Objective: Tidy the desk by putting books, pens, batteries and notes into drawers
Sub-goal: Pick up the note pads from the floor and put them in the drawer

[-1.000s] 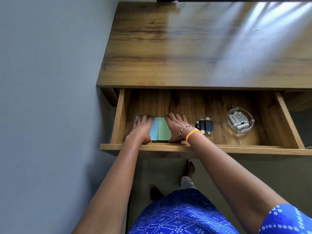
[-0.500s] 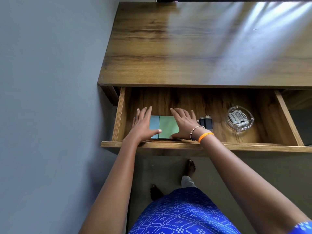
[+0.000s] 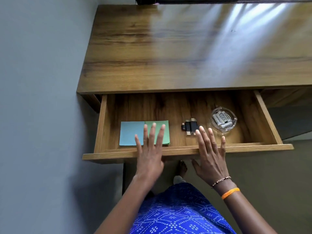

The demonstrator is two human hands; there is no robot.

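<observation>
Both hands have lifted off the notes: the left hand (image 3: 150, 154) and right hand (image 3: 211, 156) now hover empty with fingers spread over the drawer's (image 3: 185, 152) near edge. Blue and green notes (image 3: 144, 133) lie flat at its left; batteries (image 3: 221, 119) sit in a glass dish (image 3: 233, 123) at the right.

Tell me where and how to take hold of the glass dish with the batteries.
Grip the glass dish by its thick rim, coming from above with fingers on opposite sides. It sits flat and open-topped, loose batteries inside, so keep it level. The right hand is nearer.
</observation>
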